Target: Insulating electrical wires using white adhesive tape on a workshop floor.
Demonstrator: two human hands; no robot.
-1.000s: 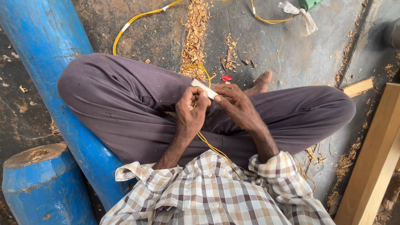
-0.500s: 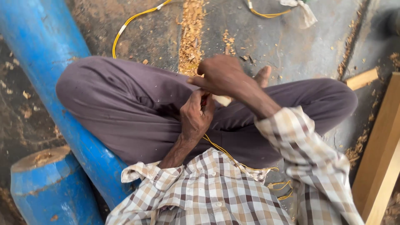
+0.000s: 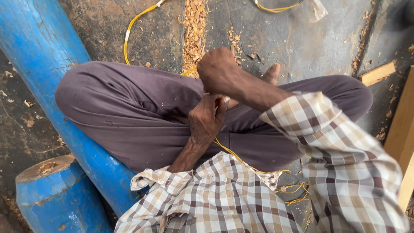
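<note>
I sit cross-legged on the floor in dark purple trousers [image 3: 129, 112]. My left hand [image 3: 206, 120] is closed around a small pale stick-like piece [image 3: 225, 99] held over my lap. Directly above it, touching, my right hand [image 3: 219, 70] is curled into a fist over the top of that piece, knuckles up, hiding most of it. A thin yellow cord [image 3: 241, 160] runs from under my hands down across my lap to a tangle by my right side. My checked sleeve [image 3: 345, 164] fills the lower right.
A long blue painted log [image 3: 39, 56] lies along my left leg, with a short blue stump [image 3: 56, 198] beside it. Wood shavings [image 3: 194, 30] lie scattered on the grey concrete floor ahead. Pale wooden boards [image 3: 403, 129] stand at the right edge. More yellow cord [image 3: 133, 30] loops ahead.
My right hand has risen and turned over from beside the left hand to a fist on top of it. My right arm and sleeve have swung across the view.
</note>
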